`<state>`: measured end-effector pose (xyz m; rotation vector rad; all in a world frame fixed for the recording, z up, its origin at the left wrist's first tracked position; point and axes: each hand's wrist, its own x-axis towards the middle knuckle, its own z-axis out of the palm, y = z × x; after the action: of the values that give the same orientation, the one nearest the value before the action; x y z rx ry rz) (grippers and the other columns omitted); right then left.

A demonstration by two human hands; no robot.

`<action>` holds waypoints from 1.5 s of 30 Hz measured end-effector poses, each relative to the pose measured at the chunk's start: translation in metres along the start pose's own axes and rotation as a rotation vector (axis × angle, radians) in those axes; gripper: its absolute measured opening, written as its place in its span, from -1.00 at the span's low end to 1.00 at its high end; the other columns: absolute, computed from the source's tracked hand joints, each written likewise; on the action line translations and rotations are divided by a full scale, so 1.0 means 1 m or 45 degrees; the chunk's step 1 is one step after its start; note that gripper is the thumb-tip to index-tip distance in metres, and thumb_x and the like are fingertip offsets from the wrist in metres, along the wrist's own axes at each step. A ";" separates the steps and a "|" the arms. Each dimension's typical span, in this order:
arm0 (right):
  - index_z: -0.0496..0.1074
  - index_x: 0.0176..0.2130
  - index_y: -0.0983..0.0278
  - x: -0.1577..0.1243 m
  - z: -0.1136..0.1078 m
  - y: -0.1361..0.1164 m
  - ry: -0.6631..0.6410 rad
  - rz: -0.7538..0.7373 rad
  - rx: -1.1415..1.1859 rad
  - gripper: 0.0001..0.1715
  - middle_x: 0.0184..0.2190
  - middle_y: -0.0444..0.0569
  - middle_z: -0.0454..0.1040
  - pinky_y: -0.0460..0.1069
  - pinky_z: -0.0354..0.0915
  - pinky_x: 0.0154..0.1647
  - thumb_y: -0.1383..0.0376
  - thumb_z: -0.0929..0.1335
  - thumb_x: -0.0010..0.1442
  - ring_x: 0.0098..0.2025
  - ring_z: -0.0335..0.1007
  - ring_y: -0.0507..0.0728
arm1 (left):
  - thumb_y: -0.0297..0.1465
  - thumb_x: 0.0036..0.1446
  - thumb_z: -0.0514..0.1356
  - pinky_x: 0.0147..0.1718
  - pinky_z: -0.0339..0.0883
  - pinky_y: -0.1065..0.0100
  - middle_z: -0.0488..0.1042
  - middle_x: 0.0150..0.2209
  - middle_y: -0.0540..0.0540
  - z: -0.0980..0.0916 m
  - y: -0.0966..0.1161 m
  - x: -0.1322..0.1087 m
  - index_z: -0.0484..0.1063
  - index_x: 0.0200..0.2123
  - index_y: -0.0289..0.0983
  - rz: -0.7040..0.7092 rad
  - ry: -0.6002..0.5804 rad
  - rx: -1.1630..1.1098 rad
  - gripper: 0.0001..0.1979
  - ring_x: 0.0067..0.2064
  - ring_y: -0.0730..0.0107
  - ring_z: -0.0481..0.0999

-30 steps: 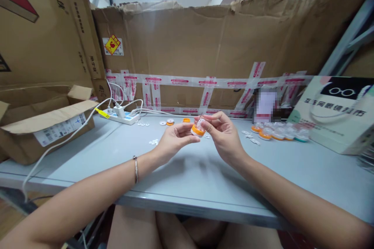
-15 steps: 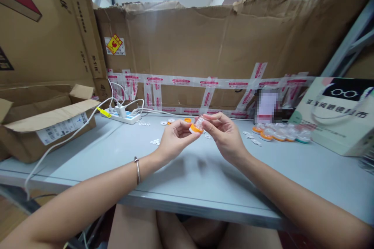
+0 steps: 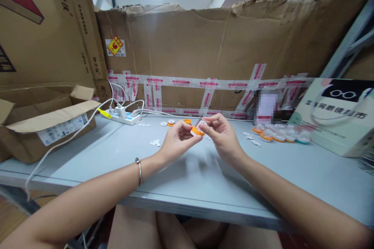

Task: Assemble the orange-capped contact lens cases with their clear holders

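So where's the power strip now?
Head view: the power strip lies back left on the table, near the cardboard wall, right of the open box.

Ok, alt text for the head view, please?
Left hand and right hand together hold a small clear vial with an orange cap above a grey table. Similar vials stand right; a power strip lies left.

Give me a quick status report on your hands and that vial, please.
Left hand and right hand both pinch the orange-capped vial, held above the table. Similar vials sit apart, far right.
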<state>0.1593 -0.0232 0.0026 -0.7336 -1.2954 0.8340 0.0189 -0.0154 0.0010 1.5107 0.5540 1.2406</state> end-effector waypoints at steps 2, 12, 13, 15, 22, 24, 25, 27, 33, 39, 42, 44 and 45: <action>0.32 -0.40 0.18 0.001 -0.001 0.002 -0.010 0.021 0.015 -0.75 -0.36 -0.13 0.45 -0.01 0.28 -0.23 0.17 0.42 -0.08 -0.29 0.37 0.06 | -0.39 -0.14 0.30 -0.24 0.32 0.36 0.43 -0.40 -0.02 0.000 -0.002 0.000 0.20 -0.43 -0.32 -0.020 0.011 0.023 -0.70 -0.32 0.48 0.46; 0.30 -0.39 0.20 0.001 0.000 0.007 -0.041 0.107 0.051 -0.73 -0.29 -0.11 0.43 0.02 0.25 -0.19 0.16 0.42 -0.08 -0.23 0.35 0.06 | -0.40 -0.11 0.27 -0.30 0.29 0.40 0.37 -0.38 0.01 -0.003 -0.004 0.001 0.16 -0.43 -0.31 -0.038 0.027 0.132 -0.71 -0.33 0.51 0.44; 0.29 -0.39 0.20 0.001 0.000 0.008 -0.042 0.115 0.059 -0.72 -0.29 -0.11 0.43 0.02 0.25 -0.18 0.16 0.42 -0.08 -0.23 0.34 0.07 | -0.40 -0.10 0.27 -0.31 0.29 0.41 0.36 -0.39 0.02 -0.003 -0.004 0.001 0.16 -0.43 -0.31 -0.057 0.012 0.124 -0.72 -0.34 0.51 0.44; 0.27 -0.39 0.18 0.001 0.000 0.010 0.020 0.110 0.033 -0.67 -0.36 -0.15 0.41 0.00 0.24 -0.20 0.20 0.45 -0.14 -0.26 0.34 0.05 | -0.40 -0.09 0.26 -0.33 0.28 0.41 0.35 -0.39 0.02 -0.002 -0.003 0.001 0.17 -0.43 -0.31 -0.071 -0.010 0.128 -0.72 -0.36 0.53 0.43; 0.36 -0.22 0.17 0.002 0.002 0.010 -0.145 0.396 0.208 -0.64 -0.22 -0.11 0.40 0.03 0.20 -0.08 0.15 0.40 -0.07 -0.16 0.32 0.08 | -0.40 -0.10 0.27 -0.19 0.27 0.30 0.38 -0.31 -0.05 -0.006 -0.001 0.004 0.26 -0.29 -0.33 -0.105 0.058 0.125 -0.71 -0.28 0.43 0.45; 0.39 -0.32 0.22 0.002 0.002 0.009 -0.150 0.363 0.130 -0.69 -0.30 -0.11 0.43 0.04 0.19 -0.07 0.15 0.42 -0.11 -0.21 0.33 0.08 | -0.38 -0.08 0.25 -0.16 0.26 0.26 0.39 -0.27 -0.09 -0.007 -0.001 0.004 0.29 -0.23 -0.34 -0.118 0.033 0.129 -0.68 -0.26 0.40 0.45; 0.39 -0.36 0.22 0.002 0.002 0.009 -0.116 0.343 0.109 -0.70 -0.33 -0.12 0.43 0.05 0.19 -0.08 0.15 0.43 -0.13 -0.22 0.33 0.08 | -0.38 -0.07 0.25 -0.15 0.26 0.25 0.40 -0.26 -0.11 -0.008 -0.001 0.004 0.30 -0.22 -0.35 -0.124 0.013 0.131 -0.68 -0.25 0.38 0.45; 0.38 -0.35 0.19 0.002 0.002 0.008 -0.049 0.352 0.129 -0.70 -0.33 -0.15 0.43 0.05 0.20 -0.09 0.15 0.43 -0.13 -0.21 0.33 0.07 | -0.36 -0.07 0.25 -0.13 0.25 0.23 0.41 -0.25 -0.13 -0.008 -0.001 0.004 0.33 -0.24 -0.36 -0.129 -0.030 0.122 -0.70 -0.23 0.36 0.45; 0.39 -0.35 0.18 0.002 0.001 0.004 -0.104 0.317 0.180 -0.73 -0.33 -0.14 0.43 0.00 0.20 -0.14 0.14 0.42 -0.10 -0.23 0.32 0.06 | -0.35 -0.10 0.28 -0.13 0.26 0.22 0.43 -0.29 -0.09 -0.008 0.000 0.003 0.36 -0.30 -0.35 -0.112 -0.093 0.064 -0.72 -0.24 0.35 0.45; 0.40 -0.28 0.16 0.002 0.000 0.002 -0.166 0.398 0.240 -0.67 -0.26 -0.12 0.42 -0.01 0.21 -0.15 0.12 0.41 -0.10 -0.20 0.31 0.06 | -0.35 -0.08 0.26 -0.13 0.26 0.27 0.43 -0.29 -0.09 -0.008 0.000 0.003 0.36 -0.31 -0.35 -0.084 -0.120 0.055 -0.75 -0.22 0.36 0.44; 0.40 -0.32 0.15 0.001 -0.001 0.003 -0.125 0.355 0.225 -0.71 -0.31 -0.16 0.40 -0.03 0.22 -0.19 0.15 0.43 -0.11 -0.26 0.30 0.03 | -0.36 -0.09 0.27 -0.15 0.27 0.28 0.42 -0.30 -0.07 -0.008 0.000 0.003 0.35 -0.31 -0.35 -0.103 -0.115 0.039 -0.74 -0.25 0.39 0.44; 0.39 -0.26 0.12 0.001 -0.001 0.003 -0.152 0.387 0.261 -0.69 -0.28 -0.15 0.40 -0.01 0.22 -0.16 0.15 0.41 -0.08 -0.21 0.30 0.05 | -0.36 -0.09 0.26 -0.16 0.28 0.29 0.41 -0.29 -0.08 -0.008 0.001 0.003 0.35 -0.31 -0.35 -0.099 -0.116 0.048 -0.75 -0.24 0.39 0.44; 0.39 -0.24 0.12 0.001 -0.001 0.002 -0.174 0.399 0.264 -0.69 -0.27 -0.14 0.40 -0.01 0.21 -0.14 0.15 0.40 -0.06 -0.19 0.29 0.06 | -0.37 -0.08 0.26 -0.15 0.27 0.30 0.41 -0.29 -0.08 -0.008 0.001 0.003 0.36 -0.31 -0.36 -0.094 -0.115 0.049 -0.75 -0.23 0.39 0.44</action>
<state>0.1600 -0.0212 0.0009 -0.7326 -1.2072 1.2715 0.0128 -0.0098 0.0023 1.5564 0.5722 1.1052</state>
